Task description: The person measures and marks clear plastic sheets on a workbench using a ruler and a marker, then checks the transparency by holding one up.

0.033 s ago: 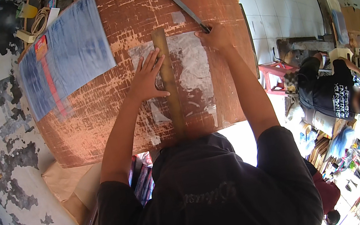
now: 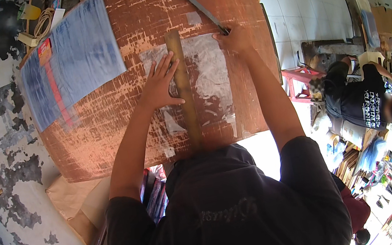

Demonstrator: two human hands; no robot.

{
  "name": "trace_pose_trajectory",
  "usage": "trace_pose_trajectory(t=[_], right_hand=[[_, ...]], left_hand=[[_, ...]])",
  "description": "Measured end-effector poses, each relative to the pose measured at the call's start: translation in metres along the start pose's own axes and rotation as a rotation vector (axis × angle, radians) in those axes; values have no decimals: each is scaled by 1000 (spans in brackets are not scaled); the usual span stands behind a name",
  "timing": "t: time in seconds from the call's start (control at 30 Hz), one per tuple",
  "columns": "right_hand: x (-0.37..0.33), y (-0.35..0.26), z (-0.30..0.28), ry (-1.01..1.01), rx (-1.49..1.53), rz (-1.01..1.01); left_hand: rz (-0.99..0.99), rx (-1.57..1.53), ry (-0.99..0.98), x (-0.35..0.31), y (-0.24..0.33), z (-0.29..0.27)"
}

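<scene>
My left hand (image 2: 162, 83) lies with fingers spread against a long brass-coloured straightedge (image 2: 184, 89), its thumb and fingertips on the strip. The straightedge runs away from my body over a clear, wrinkled plastic sheet (image 2: 212, 77), which lies flat on the worn brown tabletop (image 2: 102, 141). At the sheet's far right corner, my right hand (image 2: 236, 40) is closed around the near end of a long, thin dark metal strip (image 2: 193, 2). The strip slants away to the far left; the palm hides its very end.
Bluish plastic sheeting (image 2: 79, 53) with a red strip covers the table's far left. Beyond its corner sits a coiled cord (image 2: 43, 23). To the right are a red stool (image 2: 302, 84) and a seated person in black (image 2: 354, 98). A peeling wall (image 2: 2, 151) stands at left.
</scene>
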State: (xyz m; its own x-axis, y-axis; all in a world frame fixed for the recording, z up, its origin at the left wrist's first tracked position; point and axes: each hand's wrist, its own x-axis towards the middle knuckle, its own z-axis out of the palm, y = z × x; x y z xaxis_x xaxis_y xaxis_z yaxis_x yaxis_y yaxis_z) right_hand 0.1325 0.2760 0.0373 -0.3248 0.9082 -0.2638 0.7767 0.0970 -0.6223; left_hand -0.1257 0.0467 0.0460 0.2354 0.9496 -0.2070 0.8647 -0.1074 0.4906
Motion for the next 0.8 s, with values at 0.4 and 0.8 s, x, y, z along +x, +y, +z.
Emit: trace_pose_trajectory(t=[0.4, 0.8], right_hand=[[3, 9, -10, -87, 31, -51], [7, 15, -6, -79, 49, -83]], left_hand=[[10, 8, 11, 0, 0, -1], [4, 24, 7, 0, -1, 1]])
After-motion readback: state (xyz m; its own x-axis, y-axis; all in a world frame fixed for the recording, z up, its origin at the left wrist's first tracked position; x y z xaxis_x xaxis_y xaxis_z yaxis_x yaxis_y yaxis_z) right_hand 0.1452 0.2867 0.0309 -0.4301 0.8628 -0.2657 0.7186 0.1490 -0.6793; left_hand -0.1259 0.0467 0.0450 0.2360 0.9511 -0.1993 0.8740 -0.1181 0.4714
